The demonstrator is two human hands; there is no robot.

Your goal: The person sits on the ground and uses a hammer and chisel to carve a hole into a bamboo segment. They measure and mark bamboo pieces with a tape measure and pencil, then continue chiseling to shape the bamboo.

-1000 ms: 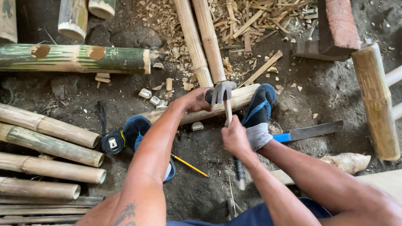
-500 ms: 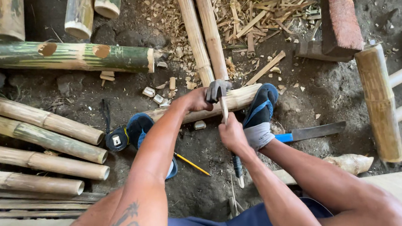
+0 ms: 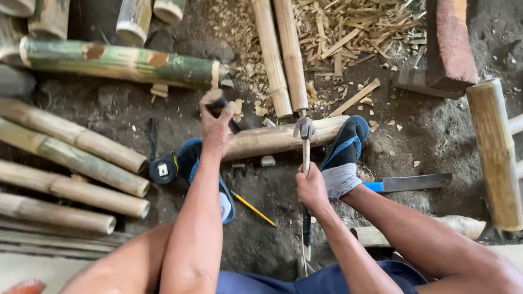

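Note:
A short bamboo piece (image 3: 273,139) lies crosswise on the dirt, braced between my two feet in blue shoes (image 3: 347,145). My right hand (image 3: 312,190) grips the wooden handle of a hammer (image 3: 303,128), whose metal head rests on the bamboo. My left hand (image 3: 214,124) is lifted just above the bamboo's left end and is closed around a small dark object (image 3: 215,100); I cannot tell what the object is.
Several bamboo poles (image 3: 54,186) lie at the left and more (image 3: 119,61) at the top. A black tape measure (image 3: 163,169), a yellow pencil (image 3: 253,208) and a blue-handled blade (image 3: 405,183) lie near my feet. Shavings (image 3: 351,17) cover the ground behind; a bamboo frame (image 3: 495,150) stands at the right.
My left hand left the spot beside the hammer head and moved left and up, now closed on a small dark object. The right hand and hammer stayed on the bamboo.

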